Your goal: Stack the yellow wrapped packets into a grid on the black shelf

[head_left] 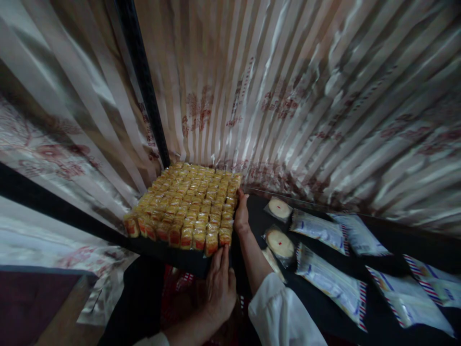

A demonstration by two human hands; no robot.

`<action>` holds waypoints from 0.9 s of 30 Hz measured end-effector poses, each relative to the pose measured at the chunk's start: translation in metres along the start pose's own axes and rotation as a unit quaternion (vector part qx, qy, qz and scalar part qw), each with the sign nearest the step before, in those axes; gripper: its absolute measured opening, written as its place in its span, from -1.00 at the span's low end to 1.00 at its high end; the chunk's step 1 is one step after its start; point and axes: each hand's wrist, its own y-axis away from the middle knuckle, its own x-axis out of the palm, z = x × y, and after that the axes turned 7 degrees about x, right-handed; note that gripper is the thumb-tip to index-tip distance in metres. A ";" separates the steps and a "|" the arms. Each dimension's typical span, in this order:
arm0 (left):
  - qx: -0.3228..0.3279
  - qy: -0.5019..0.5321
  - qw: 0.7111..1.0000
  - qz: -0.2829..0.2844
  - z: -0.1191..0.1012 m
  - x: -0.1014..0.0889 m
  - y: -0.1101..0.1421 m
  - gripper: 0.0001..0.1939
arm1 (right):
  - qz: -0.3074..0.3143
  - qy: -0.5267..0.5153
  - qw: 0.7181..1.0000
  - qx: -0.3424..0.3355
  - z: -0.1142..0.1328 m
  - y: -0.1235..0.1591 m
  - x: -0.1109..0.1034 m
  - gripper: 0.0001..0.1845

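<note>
A block of small yellow-wrapped cakes (190, 197) stands in tight rows on a dark shelf (257, 206), in the far left corner. Against the block's right side lies my right hand (242, 211), its fingers stretched out along the packs and partly hidden. My left hand (221, 283) is at the front right corner, fingers straight and close together, with the tips at the nearest cakes. Neither hand is wrapped round a pack.
Round pale cakes in clear wrap (280, 244) lie right of my right forearm. Beyond them are several white and blue packets (331, 283) with striped ends. Striped printed sheeting (216, 96) hangs behind the shelf, and a black upright post (144, 81) stands at the corner.
</note>
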 end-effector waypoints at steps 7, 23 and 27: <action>-0.010 -0.027 1.000 0.008 -0.002 0.001 -0.001 -0.43 | 0.015 -0.085 0.991 0.106 0.022 -0.014 0.014 -0.19; -0.019 -0.044 0.998 0.050 -0.003 -0.002 -0.003 -0.39 | -0.011 -0.192 0.969 0.154 0.020 -0.048 0.014 -0.34; -0.018 -0.035 0.998 0.058 -0.005 -0.005 -0.004 -0.40 | 0.020 -0.160 0.973 0.165 0.016 -0.051 0.013 -0.32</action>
